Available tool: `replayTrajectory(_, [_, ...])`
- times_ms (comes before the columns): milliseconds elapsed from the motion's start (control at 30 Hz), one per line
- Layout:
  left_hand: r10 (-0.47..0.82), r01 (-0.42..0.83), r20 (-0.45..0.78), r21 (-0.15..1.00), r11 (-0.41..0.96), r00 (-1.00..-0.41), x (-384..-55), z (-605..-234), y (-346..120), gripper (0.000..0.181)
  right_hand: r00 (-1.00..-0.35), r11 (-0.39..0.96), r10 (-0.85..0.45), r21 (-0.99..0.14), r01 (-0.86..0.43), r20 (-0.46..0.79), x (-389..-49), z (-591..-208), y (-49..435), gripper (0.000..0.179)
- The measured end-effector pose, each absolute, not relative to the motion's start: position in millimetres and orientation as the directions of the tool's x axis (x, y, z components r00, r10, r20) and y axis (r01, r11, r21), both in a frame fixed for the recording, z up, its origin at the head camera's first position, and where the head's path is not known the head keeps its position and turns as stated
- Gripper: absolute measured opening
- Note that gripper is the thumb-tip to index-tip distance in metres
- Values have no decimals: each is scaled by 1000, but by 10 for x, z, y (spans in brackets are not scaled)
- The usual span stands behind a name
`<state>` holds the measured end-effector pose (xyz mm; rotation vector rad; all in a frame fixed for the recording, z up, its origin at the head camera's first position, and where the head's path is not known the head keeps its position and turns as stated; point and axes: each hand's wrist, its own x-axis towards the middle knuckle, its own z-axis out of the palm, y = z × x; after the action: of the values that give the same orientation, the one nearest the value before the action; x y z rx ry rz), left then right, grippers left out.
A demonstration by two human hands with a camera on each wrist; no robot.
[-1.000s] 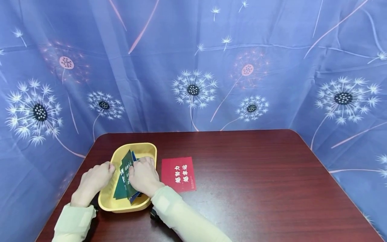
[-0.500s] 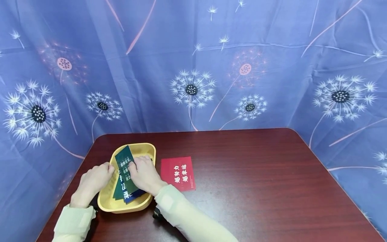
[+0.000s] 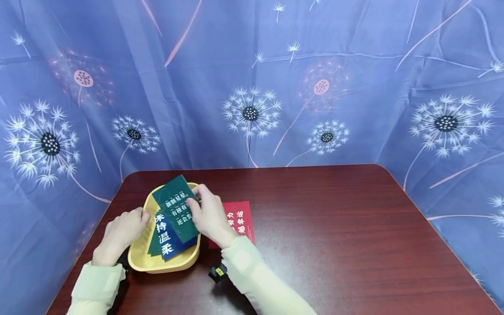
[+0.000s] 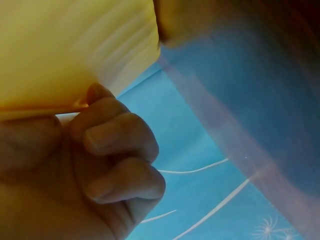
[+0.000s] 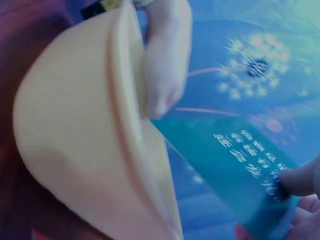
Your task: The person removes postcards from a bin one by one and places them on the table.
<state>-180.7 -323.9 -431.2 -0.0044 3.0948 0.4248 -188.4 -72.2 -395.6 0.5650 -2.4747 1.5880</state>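
Between thumb and fingers my right hand pinches the right side of a dark green card with white lettering, tilted above the yellow basin. The thumb lies over part of the text, and the same green card spans the middle of the right wrist view. My left hand grips the basin's left rim, its fingers curled at the edge. Inside the basin lie a blue card with large white characters and, partly hidden under it, another green card.
A red card with white characters lies on the dark red-brown table right of the basin, partly covered by my right hand. Blue cloth with a dandelion print hangs behind the table and along its sides.
My right hand has lifted the green card up out of the basin and moved right with it. More of the blue card shows. My left hand stays on the rim.
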Motion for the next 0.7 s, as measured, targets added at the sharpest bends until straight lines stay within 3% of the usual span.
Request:
replayTrajectory(300, [1,5,16,274,962,-1000,-1794,-4299,-3244,35,-958,357,-113,-889,-287,264,-1984,-3925,-177,6])
replayTrajectory(700, [-6,5,43,257,966,-999,-1786,-4312,-3227,35,-994,369,16,-924,-96,110,-2153,-4215,470,8])
